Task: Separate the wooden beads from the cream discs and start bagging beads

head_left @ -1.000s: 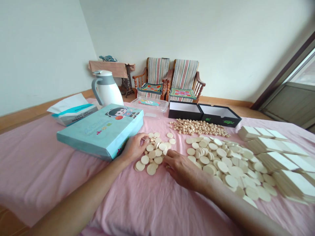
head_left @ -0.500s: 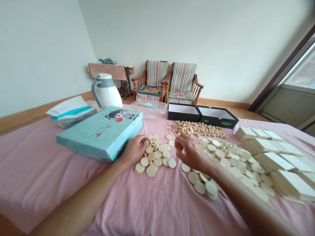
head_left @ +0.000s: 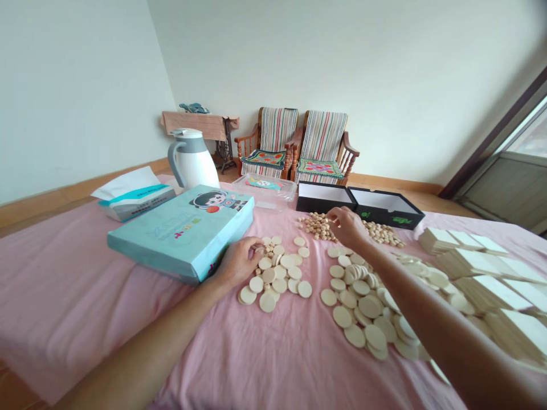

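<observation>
My left hand (head_left: 241,259) rests on the cloth at the left edge of a small group of wooden discs (head_left: 280,271). Its fingers are loosely bent, with a gap between thumb and forefinger, beside a few small wooden beads (head_left: 269,249). Farther out, my right hand (head_left: 348,226) reaches down into a heap of wooden beads (head_left: 316,226), thumb and fingertips drawn together among them. Whatever lies between those fingertips is too small to make out. A larger heap of wooden discs (head_left: 367,307) spreads below my right forearm.
Stacked square wooden pieces (head_left: 482,262) stand at the right. Behind the beads are two black box halves (head_left: 384,213) and a clear plastic tray (head_left: 273,191). A light-blue box (head_left: 179,233), a tissue pack (head_left: 137,199) and a white jug (head_left: 196,165) occupy the left side.
My right hand has moved away from the small disc group, forward and right to the bead heap. My left hand has stayed beside the discs. The view has shifted slightly.
</observation>
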`<control>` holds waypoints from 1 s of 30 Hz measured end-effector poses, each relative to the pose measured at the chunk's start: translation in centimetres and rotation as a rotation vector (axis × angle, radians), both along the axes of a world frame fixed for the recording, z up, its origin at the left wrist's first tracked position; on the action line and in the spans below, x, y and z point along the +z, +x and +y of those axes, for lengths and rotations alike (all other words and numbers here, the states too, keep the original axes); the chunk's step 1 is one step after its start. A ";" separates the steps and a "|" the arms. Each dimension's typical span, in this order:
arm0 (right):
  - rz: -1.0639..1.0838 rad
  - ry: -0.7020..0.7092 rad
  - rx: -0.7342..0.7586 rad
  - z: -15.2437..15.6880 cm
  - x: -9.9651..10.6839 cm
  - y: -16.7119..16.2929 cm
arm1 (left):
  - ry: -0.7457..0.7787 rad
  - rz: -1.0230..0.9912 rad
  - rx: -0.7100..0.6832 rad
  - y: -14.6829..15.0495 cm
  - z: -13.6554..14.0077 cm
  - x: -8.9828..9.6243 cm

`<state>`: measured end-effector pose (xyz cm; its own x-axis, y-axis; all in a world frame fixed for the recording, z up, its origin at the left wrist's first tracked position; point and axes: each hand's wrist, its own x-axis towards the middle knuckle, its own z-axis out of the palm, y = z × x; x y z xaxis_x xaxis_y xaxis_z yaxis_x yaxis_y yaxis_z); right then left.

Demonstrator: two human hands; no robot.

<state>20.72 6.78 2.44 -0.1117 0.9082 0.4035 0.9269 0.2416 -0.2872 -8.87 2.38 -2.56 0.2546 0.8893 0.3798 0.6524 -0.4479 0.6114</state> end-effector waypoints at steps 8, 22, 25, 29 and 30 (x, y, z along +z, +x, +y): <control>0.069 -0.112 0.516 -7.0 -1.2 -8.5 | 0.006 -0.013 -0.002 0.0 -0.1 -0.1; -0.154 -0.322 0.409 -6.8 0.6 -6.3 | 0.011 -0.010 0.002 0.0 0.2 -0.3; -0.145 -0.263 0.363 -5.9 0.4 -7.2 | 0.012 -0.005 -0.001 0.0 0.2 -0.3; -0.243 -0.312 0.263 -4.6 -0.1 -9.3 | 0.014 -0.017 0.004 0.0 0.2 -0.4; -0.267 -0.335 0.239 -4.3 -0.1 -9.7 | 0.013 -0.022 0.001 0.0 0.3 -0.4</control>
